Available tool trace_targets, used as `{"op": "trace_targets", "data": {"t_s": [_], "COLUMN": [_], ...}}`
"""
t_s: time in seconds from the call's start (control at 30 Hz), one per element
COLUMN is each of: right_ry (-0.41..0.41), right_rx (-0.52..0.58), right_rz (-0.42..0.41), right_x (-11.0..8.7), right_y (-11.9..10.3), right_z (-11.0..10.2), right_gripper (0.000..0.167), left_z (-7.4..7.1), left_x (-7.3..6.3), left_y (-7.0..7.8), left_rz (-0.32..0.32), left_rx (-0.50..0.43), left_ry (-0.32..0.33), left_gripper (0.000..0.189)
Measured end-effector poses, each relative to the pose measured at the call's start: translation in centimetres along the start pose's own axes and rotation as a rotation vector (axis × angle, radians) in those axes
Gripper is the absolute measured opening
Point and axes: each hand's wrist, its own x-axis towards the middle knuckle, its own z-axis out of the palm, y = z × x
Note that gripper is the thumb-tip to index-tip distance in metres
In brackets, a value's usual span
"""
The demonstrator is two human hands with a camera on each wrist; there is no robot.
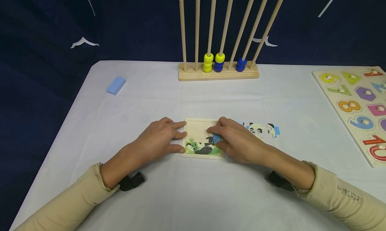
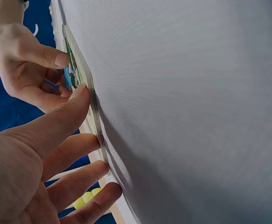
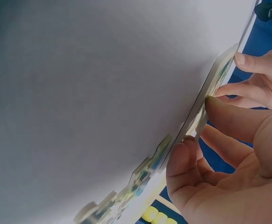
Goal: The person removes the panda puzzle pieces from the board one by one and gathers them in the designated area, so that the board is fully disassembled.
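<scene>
- Head view: we find the left hand (image 1: 163, 137) at nine o'clock of the puzzle tray (image 1: 197, 129), its fingers fairly straight and spread against the edge.
- At three o'clock, the right hand (image 1: 238, 140) pinches what we take for a blue-and-black puzzle piece (image 1: 216, 137), just over the tray.
- The tray lies flat on the white table (image 1: 193, 194) between both hands, panda pieces (image 1: 203, 149) filling its six-o'clock strip.
- We judge tray and pieces light, stiff, thin wood, smooth enough to slide; we would hold the tray by its rim and each piece by opposite edges, sparing the narrow tabs.
- Past the right hand, near three o'clock, lie loose pieces (image 1: 256, 128).
- Farther out: a blue block (image 1: 116, 85) at ten, an abacus (image 1: 217, 76) between twelve and one, a number board (image 1: 333, 97) near three.
- We read an 8 on that board; lettering on the right sleeve (image 1: 340, 197) appears upside down, too unclear for us to read.
</scene>
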Motion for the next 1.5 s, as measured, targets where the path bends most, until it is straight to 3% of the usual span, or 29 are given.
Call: {"op": "trace_targets", "data": {"t_s": [0.73,1.5], "right_ry": [0.055,0.163], "right_rx": [0.053,0.089], "right_rz": [-0.024,-0.024], "right_x": [-0.2,-3.8], "right_y": [-0.1,1.4], "right_z": [-0.4,-1.8], "right_gripper": [0.042,0.043], "left_z": [-0.1,0.0], "left_x": [0.0,0.0], "left_y": [0.0,0.1], "left_rz": [-0.008,-0.011], "left_rx": [-0.008,-0.010], "left_ry": [-0.013,-0.007], "left_gripper": [0.052,0.052]}}
